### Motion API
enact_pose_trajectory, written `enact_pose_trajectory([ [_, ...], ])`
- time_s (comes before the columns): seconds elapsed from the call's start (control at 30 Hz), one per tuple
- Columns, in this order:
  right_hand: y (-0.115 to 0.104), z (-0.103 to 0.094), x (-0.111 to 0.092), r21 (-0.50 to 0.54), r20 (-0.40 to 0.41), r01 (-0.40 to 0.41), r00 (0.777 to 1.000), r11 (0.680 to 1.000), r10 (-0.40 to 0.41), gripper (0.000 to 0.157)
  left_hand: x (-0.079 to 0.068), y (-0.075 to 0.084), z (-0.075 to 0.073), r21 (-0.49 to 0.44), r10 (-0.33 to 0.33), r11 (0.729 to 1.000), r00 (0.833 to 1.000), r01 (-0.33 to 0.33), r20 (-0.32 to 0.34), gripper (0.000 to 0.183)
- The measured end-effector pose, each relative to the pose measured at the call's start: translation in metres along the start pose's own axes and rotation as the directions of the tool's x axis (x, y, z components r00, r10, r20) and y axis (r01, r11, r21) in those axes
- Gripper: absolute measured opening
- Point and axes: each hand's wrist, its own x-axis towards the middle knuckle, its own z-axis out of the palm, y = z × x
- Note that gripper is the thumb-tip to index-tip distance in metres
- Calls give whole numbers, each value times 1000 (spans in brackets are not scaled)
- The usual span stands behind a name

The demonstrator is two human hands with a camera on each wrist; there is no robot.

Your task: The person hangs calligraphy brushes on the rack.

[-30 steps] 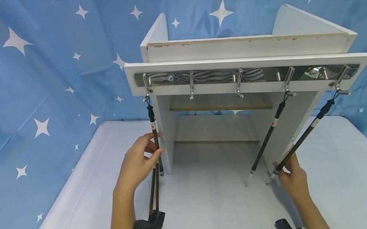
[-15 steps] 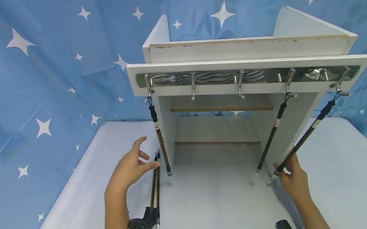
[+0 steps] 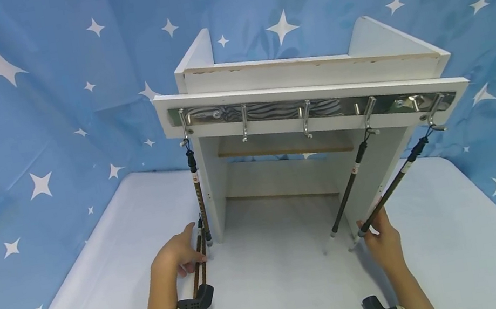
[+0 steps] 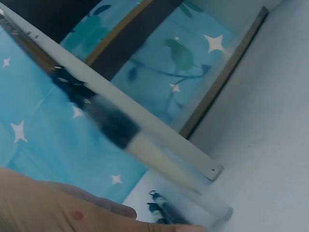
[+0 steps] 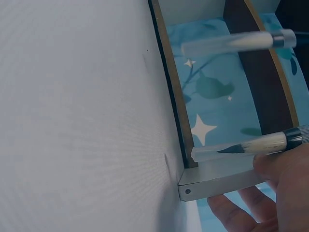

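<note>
In the head view my left hand (image 3: 177, 256) is low at the left, its thumb and index finger spread around two brown-handled calligraphy brushes (image 3: 200, 241) lying on the table. Their loop ends (image 4: 157, 205) show just past that hand in the left wrist view; whether the fingers touch them I cannot tell. A hanging calligraphy brush (image 3: 198, 195) dangles from the leftmost hook above it. My right hand (image 3: 383, 241) holds the front edge of the white shelf's right side panel (image 5: 217, 186), thumb inside, fingers outside. Beside its thumb hangs the rightmost brush (image 5: 263, 143), tip in a clear cap.
The white shelf (image 3: 266, 86) carries a metal hook rail (image 3: 265, 112) along its front. Another brush (image 3: 349, 189) hangs from the fourth hook; two middle hooks hold nothing. A white-covered table (image 3: 270, 287) lies underneath, with a blue star-patterned curtain (image 3: 69, 86) behind.
My left hand has come off the leftmost hanging brush and moved down to the brushes on the table. The right hand stays at the panel. The head view has shifted slightly.
</note>
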Motion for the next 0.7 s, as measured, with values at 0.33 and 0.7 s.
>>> enact_pose_trajectory([
  [0.33,0,4,1,5,1,8,1000,1000,-8,74,-1,-1,4,16,8,1000,1000,-8,5,89],
  [0.7,-22,-11,8,-31,-5,39,999,999,-40,90,4,7,14,15,83,996,997,-83,7,86],
])
